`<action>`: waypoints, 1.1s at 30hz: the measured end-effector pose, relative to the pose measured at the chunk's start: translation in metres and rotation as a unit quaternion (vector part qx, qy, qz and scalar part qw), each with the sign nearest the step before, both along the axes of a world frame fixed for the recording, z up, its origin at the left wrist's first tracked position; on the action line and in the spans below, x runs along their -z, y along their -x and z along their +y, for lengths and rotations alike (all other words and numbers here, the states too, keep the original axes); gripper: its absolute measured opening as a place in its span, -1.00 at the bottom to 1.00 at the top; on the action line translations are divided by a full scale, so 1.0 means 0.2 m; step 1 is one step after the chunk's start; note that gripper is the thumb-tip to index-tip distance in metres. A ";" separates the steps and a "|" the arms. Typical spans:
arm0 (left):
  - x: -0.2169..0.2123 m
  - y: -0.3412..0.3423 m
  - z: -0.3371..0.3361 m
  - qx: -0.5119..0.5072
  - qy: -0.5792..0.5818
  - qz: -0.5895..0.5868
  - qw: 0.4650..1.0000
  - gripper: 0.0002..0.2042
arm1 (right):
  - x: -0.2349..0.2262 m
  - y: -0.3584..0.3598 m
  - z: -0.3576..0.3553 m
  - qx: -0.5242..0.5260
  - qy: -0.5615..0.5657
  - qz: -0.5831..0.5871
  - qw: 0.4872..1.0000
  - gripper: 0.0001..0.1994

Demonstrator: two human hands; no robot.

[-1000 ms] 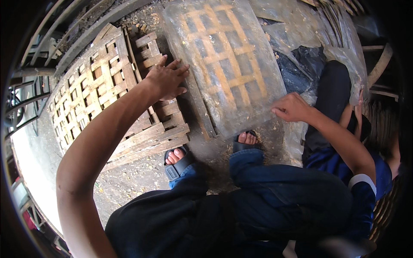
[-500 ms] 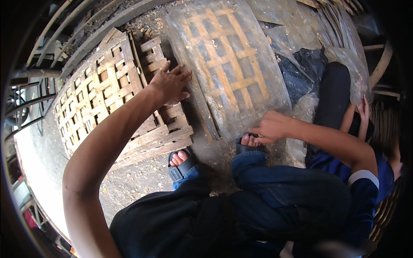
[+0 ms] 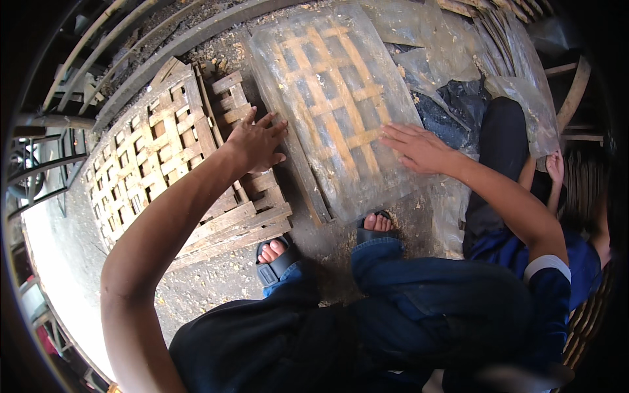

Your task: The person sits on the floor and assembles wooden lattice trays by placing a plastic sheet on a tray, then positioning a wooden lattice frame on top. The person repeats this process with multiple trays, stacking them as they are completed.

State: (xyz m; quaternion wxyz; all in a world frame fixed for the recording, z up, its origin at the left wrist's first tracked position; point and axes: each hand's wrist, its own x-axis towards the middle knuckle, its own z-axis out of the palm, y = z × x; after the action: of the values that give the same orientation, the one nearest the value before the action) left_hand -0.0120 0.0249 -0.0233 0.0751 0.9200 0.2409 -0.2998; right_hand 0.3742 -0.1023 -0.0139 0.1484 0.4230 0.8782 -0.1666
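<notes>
A woven lattice of pale flat strips shows through a cloudy clear plastic sheet lying before me. My right hand lies on the sheet's right side, open, fingers out flat and pointing left. Over the gap between the sheet and a stack of woven bamboo racks on the left, my left hand is open with its fingers spread. Its fingertips are near the wooden board along the sheet's left edge; whether they touch it I cannot tell. Neither hand holds anything.
A co-worker's dark-clad leg and hand are close on the right. Crumpled black plastic lies beside the sheet. My sandaled feet stand on the littered floor. Bamboo poles line the far left.
My right hand has moved from near my right foot, finger pointing, up and away onto the plastic's right side, where it now lies flat. The left hand has hardly moved.
</notes>
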 end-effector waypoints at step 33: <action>0.10 -0.04 0.18 0.033 -0.089 -0.112 0.989 -0.43 | 0.05 -0.21 0.11 0.395 0.010 0.015 0.919 -0.56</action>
State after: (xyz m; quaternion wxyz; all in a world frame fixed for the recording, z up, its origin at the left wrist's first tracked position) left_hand -0.0045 0.0607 -0.0442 0.0095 0.9582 0.2261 -0.1750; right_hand 0.4157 -0.0807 -0.0230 0.0613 0.7314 0.6403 -0.2266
